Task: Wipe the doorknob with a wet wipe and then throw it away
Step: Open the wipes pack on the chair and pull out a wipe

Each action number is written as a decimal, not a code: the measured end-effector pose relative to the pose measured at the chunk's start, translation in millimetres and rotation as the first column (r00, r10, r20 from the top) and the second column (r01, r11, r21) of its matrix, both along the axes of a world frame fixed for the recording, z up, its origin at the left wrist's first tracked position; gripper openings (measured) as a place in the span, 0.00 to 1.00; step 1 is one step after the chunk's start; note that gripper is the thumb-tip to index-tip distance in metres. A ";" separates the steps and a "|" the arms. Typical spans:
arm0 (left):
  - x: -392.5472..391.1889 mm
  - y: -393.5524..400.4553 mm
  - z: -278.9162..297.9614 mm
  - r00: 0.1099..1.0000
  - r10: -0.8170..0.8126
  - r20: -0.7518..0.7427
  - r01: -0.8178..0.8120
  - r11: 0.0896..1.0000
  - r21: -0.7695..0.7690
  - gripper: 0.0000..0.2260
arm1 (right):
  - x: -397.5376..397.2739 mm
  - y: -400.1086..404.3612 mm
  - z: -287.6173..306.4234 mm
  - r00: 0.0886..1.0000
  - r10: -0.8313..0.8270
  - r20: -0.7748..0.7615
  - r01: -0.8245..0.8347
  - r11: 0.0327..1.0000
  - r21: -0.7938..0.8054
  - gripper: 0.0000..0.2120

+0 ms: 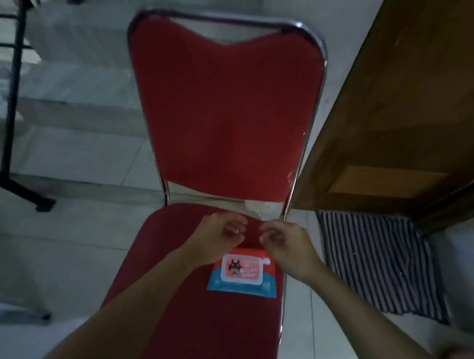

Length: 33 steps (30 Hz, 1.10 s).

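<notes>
A pack of wet wipes, red and blue with a pink lid label, lies flat on the seat of a red chair. My left hand and my right hand hover side by side just above the far end of the pack, fingers curled in, a small gap between them. No wipe shows in either hand. A brown wooden door stands at the right; its knob is out of view.
The red chair has a chrome-framed backrest. A striped black-and-white mat lies on the tiled floor below the door. Black metal frame legs stand at the left. Pale floor tiles surround the chair.
</notes>
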State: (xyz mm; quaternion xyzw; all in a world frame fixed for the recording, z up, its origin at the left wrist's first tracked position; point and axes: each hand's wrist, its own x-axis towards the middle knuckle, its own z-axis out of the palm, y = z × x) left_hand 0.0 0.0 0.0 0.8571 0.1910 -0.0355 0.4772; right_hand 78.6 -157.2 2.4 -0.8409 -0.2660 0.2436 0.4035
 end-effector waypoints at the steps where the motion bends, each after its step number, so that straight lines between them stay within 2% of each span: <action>1: -0.6 0.2 -20.3 1.000 -0.021 -0.018 0.022 0.999 0.038 0.13 | -1.2 2.6 -19.3 1.000 0.019 0.006 -0.019 1.000 -0.009 0.09; 7: -14.6 -7.0 -99.2 0.978 -0.199 -0.069 0.210 0.945 0.252 0.15 | -7.7 2.5 -104.5 0.993 0.111 0.047 -0.108 0.992 -0.067 0.13; 11: -29.2 -9.7 -135.0 0.956 -0.292 -0.029 0.275 0.855 0.441 0.18 | -13.7 -2.8 -143.6 0.984 0.146 0.104 -0.139 0.987 -0.077 0.14; 14: -35.8 -6.8 -146.9 0.919 -0.395 0.016 0.321 0.768 0.554 0.21 | -20.9 -12.3 -157.4 0.961 0.195 0.195 -0.182 0.980 -0.082 0.14; 18: -36.0 -2.7 -153.2 0.863 -0.502 0.051 0.345 0.660 0.667 0.18 | -31.8 -25.5 -166.5 0.927 0.218 0.305 -0.205 0.976 -0.075 0.16; 21: -33.7 -0.6 -157.5 0.818 -0.573 0.046 0.365 0.580 0.728 0.17 | -34.0 -29.3 -171.3 0.936 0.183 0.302 -0.174 0.983 -0.059 0.20; 24: -34.8 -1.6 -155.7 0.806 -0.590 0.040 0.368 0.553 0.747 0.17 | -34.9 -29.6 -170.4 0.953 0.152 0.261 -0.143 0.988 -0.052 0.23; 27: -35.1 -1.7 -156.4 0.830 -0.551 0.082 0.329 0.603 0.727 0.16 | -35.7 -28.9 -167.6 0.964 0.111 0.240 -0.109 0.994 -0.023 0.23; 29: -33.2 -5.2 -152.5 0.876 -0.462 0.141 0.268 0.708 0.654 0.15 | -36.0 -28.7 -166.2 0.973 0.097 0.208 -0.100 0.995 0.004 0.23; 31: -28.7 -10.9 -147.1 0.927 -0.308 0.213 0.147 0.823 0.548 0.15 | -36.7 -29.0 -166.9 0.981 0.075 0.177 -0.083 0.996 0.036 0.22; 33: -25.0 -16.9 -144.6 0.966 -0.047 0.256 -0.058 0.920 0.387 0.14 | -36.9 -28.1 -168.4 0.982 0.017 0.186 -0.031 0.997 0.069 0.19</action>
